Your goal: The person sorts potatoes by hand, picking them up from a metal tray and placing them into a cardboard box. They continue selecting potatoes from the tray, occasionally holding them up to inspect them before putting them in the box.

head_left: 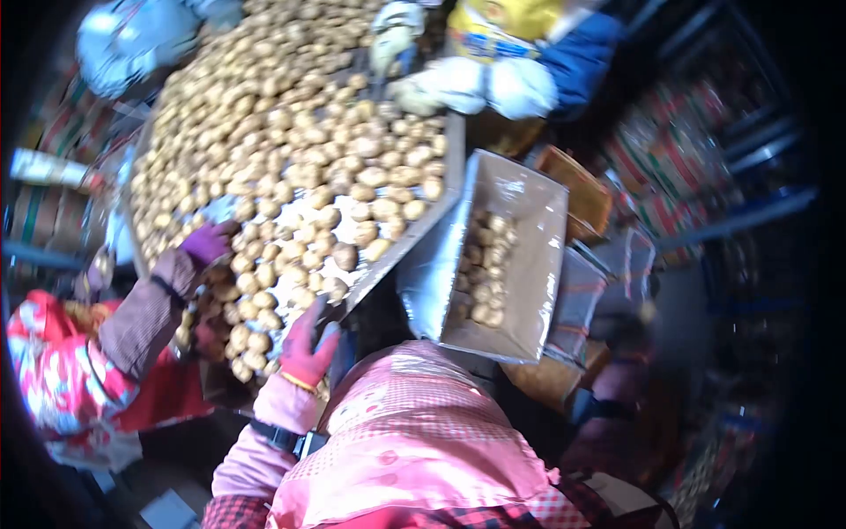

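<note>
My left hand (pixel 308 348), in a pink glove with dark fingertips, is at the near edge of the potato table (pixel 366 280). Its fingers are apart and nothing shows between them; a potato (pixel 334 288) lies just beyond the fingertips. My right hand (pixel 624 339) is low on the right, beyond the box, dark and smeared, so its fingers and anything in it cannot be made out. Between my hands stands a plastic-lined box (pixel 542 256) with potatoes (pixel 485 273) inside.
On the left, a co-worker's purple-gloved hand (pixel 209 242) reaches over the potatoes. Another person's pale gloved hands (pixel 432 86) are at the far edge. An orange-brown crate (pixel 577 189) stands beyond the box, with stacked sacks (pixel 674 150) farther right.
</note>
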A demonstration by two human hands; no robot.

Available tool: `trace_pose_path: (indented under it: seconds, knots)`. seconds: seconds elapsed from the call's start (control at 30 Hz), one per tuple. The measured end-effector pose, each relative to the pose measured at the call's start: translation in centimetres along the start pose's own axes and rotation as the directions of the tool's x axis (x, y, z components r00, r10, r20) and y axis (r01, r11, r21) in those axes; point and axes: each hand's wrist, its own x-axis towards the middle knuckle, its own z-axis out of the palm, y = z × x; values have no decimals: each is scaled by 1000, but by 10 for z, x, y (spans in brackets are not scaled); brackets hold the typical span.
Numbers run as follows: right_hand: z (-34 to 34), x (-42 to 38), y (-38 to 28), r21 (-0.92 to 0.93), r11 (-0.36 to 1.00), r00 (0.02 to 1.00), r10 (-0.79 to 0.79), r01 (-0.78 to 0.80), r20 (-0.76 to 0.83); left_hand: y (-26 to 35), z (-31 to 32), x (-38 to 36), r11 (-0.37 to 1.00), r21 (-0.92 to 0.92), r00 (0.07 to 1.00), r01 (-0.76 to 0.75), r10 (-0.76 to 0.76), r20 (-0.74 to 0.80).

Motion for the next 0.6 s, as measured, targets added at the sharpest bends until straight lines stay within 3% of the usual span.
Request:
trace_pose_path:
  seconds: [0.03,0.07,0.1,0.13,0.17,0.23,0.27,0.3,0.33,0.37,0.4,0.43,0.47,0.53,0.6]
  knots:
    - [-50,-28,16,331,939,995,83,-94,48,-1,-3,-2,1000,23,1000,2,-2,-12]
    - [38,-31,100,811,516,816,572,-276,-86,-7,-3,-3,1000,-15,999,-22,22,-29]
    - [79,-39,136,59,990,887,139,-126,-439,-7,-4,-7,999,-32,999,-2,0,-40]
    - [79,-25,121,52,993,883,115,-102,-455,-7,-1,-8,998,-55,998,13,-16,-54]
    - [83,-16,105,-22,997,940,63,-75,-336,-12,1,-8,997,-71,996,25,-30,-80]
    - [83,-23,55,-165,986,998,-8,-2,-60,-31,-1,-10,965,214,987,-152,137,81]
    - [87,-26,32,-226,973,996,-26,45,84,-34,-7,-9,968,213,990,-134,124,63]
    - [98,-6,4,248,969,1000,13,-15,9,-38,-14,-6,927,358,992,-111,83,91]
    - [99,23,-42,673,739,997,76,-36,-31,-42,-21,-2,863,498,993,-88,37,112]
    - [8,17,-135,579,813,997,-82,66,2,-44,-28,2,835,550,994,2,-61,89]
    - [66,40,-167,674,652,937,-210,347,-280,-46,-32,4,872,477,993,113,-121,-14]
    - [-16,27,-238,498,748,871,-490,439,-33,-47,-37,3,879,460,992,124,-111,-56]
    - [-52,17,-285,522,564,707,-698,640,-113,-47,-43,3,887,442,991,130,-98,-94]
    - [-47,4,-350,260,487,547,-795,834,-263,-48,-46,-9,901,413,983,131,-65,-170]
    - [-38,-9,-413,294,516,581,-788,804,-205,-43,-46,-28,914,381,969,140,-48,-240]
